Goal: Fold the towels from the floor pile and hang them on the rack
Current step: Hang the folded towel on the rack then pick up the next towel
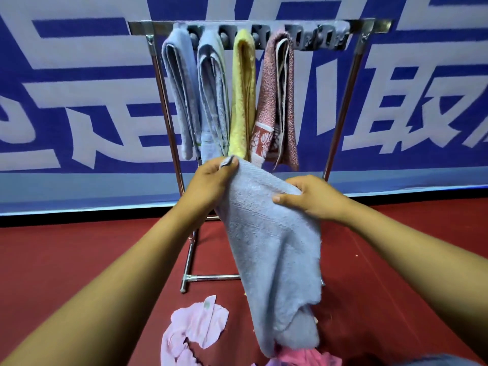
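- Left hand (211,178) grip clenched on top corner of pale blue terry towel (274,249), frame centre.
- Right hand (314,199) grip pinching its upper edge.
- Behind, steel rack (169,101) carrying four folded towels.
- Pink cloth pile (192,331) on red floor, bottom centre.

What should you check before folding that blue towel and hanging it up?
1. Left hand grips the light blue terry towel at a top corner: ok.
2. Right hand pinches its upper edge: ok.
3. Towel hangs off the red floor: not ok, its bottom reaches the pile.
4. Free space on the metal rack bar, right of the red patterned towel: ok.
5. Towel folded: not ok.
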Tool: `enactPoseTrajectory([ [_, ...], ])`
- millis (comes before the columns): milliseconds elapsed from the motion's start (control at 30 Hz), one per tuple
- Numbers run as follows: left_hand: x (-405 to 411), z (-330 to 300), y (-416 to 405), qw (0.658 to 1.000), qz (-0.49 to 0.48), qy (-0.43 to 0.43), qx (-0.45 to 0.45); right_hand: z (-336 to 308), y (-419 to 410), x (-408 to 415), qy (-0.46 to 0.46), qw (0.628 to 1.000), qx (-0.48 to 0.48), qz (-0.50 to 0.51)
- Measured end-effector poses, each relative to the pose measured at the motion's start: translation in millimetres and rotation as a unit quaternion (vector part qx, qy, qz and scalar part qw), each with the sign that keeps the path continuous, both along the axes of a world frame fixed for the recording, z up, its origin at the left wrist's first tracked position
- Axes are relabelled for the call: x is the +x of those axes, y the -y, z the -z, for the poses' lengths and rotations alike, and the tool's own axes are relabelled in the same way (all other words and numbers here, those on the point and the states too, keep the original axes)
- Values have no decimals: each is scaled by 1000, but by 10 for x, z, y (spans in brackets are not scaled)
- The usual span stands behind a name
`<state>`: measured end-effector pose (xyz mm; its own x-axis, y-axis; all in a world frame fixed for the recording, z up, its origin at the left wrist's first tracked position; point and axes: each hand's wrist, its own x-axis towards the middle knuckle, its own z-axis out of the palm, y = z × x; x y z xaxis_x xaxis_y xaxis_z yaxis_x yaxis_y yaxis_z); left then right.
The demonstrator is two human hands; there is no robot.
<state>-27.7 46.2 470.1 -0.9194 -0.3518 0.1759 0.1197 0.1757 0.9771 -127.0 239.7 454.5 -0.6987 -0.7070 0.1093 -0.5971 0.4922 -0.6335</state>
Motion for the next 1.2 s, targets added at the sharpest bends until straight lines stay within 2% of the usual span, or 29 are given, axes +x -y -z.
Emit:
enactPoseTrajectory([
  [100,12,-83,-25,999,-29,-33,11,-27,-52,11,-22,996,85,-3],
  [200,4,-191,45,993,-100,-56,42,-23,-154,-53,-31,991,132,15],
  [267,-2,-243,140,988,-134,-53,55,-13,-251,-120,-27,990,129,44],
  [367,0,-236,231,989,-143,-34,23,-16,-361,-182,-25,989,129,68],
  [500,6,-230,293,981,-178,-45,57,-75,-444,-242,-53,985,144,80],
  [600,34,-165,405,979,-177,-20,98,-143,-507,-258,-95,977,167,90],
  [700,116,-60,539,977,-191,13,92,-253,-539,-243,-153,966,175,117],
  [767,153,-58,606,969,-219,5,111,-366,-553,-260,-172,962,153,145],
  [833,160,-122,651,961,-243,-14,133,-488,-571,-299,-154,971,93,158],
  [900,158,-166,689,961,-249,-19,122,-584,-585,-338,-120,982,20,144],
  [1000,189,-174,764,961,-251,-24,114,-663,-614,-322,-61,989,-35,130],
  [1200,268,-136,840,972,-225,-27,61,-665,-732,-330,-14,978,-130,160],
])
